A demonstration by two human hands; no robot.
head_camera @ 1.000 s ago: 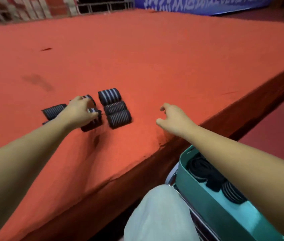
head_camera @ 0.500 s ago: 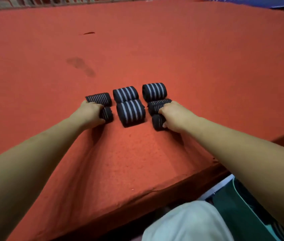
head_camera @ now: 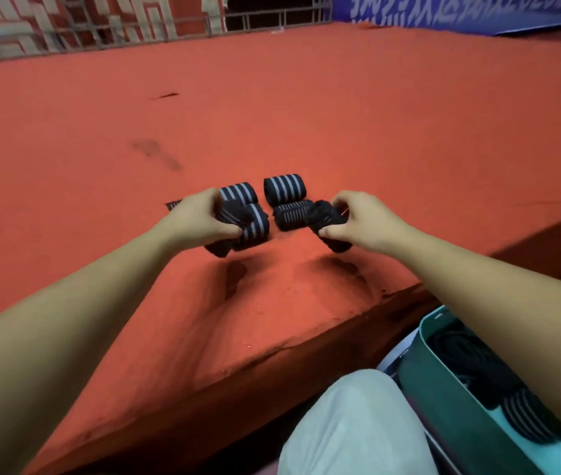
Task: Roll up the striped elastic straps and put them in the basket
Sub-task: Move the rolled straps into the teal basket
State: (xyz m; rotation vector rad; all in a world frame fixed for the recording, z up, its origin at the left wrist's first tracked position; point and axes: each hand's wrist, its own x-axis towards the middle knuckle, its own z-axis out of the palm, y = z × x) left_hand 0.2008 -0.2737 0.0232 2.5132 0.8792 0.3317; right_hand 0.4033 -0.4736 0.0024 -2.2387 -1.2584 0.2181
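Note:
Several rolled black straps with grey stripes sit close together on the red carpeted platform [head_camera: 306, 114]. My left hand [head_camera: 200, 219] grips two rolled straps [head_camera: 251, 228] and holds them just above the carpet. My right hand [head_camera: 354, 221] grips another rolled strap [head_camera: 327, 217], also lifted. One roll [head_camera: 284, 188] lies behind the hands and one roll [head_camera: 289, 216] lies between them. The teal basket [head_camera: 443, 389] stands at the lower right below the platform edge, with dark rolled straps [head_camera: 526, 416] inside, partly hidden by my right forearm.
The platform's front edge [head_camera: 272, 351] runs diagonally below my hands. My knee in light trousers [head_camera: 358, 426] is at the bottom, beside the basket. A metal railing [head_camera: 101, 29] and a blue banner [head_camera: 461, 12] line the far side.
Both hands have closed round rolls and lifted them off the carpet. The camera has tilted up, so the basket shows more at the lower right.

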